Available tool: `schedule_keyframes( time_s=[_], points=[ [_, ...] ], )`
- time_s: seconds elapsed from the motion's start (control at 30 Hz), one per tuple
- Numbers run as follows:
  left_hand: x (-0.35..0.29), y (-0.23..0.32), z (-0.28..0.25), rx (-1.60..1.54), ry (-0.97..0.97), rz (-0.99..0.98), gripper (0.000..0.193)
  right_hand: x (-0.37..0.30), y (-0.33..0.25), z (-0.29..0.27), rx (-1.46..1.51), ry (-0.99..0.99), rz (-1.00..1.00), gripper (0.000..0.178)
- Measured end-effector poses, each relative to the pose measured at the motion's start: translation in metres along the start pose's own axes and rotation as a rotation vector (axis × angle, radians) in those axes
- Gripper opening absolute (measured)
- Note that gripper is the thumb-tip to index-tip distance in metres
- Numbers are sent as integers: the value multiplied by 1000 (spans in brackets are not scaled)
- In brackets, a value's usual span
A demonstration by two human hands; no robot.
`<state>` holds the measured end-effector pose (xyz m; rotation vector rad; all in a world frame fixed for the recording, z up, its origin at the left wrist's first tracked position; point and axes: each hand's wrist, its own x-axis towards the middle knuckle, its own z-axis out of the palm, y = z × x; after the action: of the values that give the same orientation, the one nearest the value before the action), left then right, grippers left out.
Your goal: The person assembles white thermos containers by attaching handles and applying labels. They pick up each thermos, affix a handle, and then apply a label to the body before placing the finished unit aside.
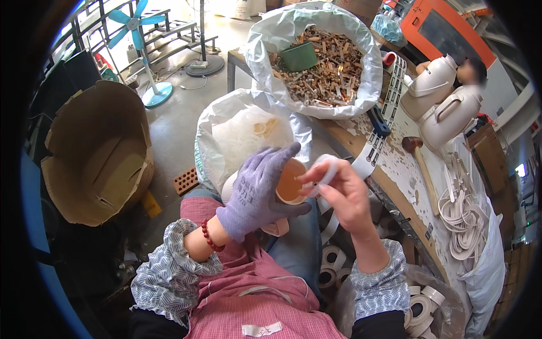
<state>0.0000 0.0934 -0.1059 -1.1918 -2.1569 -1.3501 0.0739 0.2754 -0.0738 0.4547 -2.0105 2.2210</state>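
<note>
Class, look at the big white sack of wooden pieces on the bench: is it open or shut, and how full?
Open and nearly full: the sack has its rim rolled back, with wooden pieces heaped near the top.

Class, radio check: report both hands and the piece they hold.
Left hand, gloved, grips orange-lined cup. Right hand, bare, pinches white strip at cup's rim. Nothing between them.

Gloved left hand [257,195] grips a cream cup [289,182]; bare right hand [344,195] — pinching a white ring [327,169].
</note>
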Motion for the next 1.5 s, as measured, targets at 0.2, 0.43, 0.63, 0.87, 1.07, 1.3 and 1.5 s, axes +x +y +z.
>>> schedule_keyframes(
  time_s=[0.2, 0.43, 0.63, 0.87, 1.07, 1.3, 1.5],
  points=[
    [4, -8, -1, -125, -113, 24, 87, 2, 8, 14, -775, 56, -152, 17],
    [-11, -11, 7, -187, -208, 89, 85, -4, 15, 20, -1095, -229, -62, 16],
    [-6, -17, 3, -166, -224, 229, 72, -7, 20, 24, -1209, -162, -125, 10],
    [1, -32, -16, -263, -579, 348, 57, -13, 3, 8, -908, -519, 185, 11],
    [20, -18, -40, -94, -473, 473, 43, -6, -11, -62, -31, -155, 86, 17],
    [52, 37, -115, 149, -158, 479, 26, 1, 96, -256, -1511, 562, -50, 26],
    [42, -33, -112, 190, -104, -323, 21, 7, 101, -254, -1364, 684, 43, 18]
  ],
)
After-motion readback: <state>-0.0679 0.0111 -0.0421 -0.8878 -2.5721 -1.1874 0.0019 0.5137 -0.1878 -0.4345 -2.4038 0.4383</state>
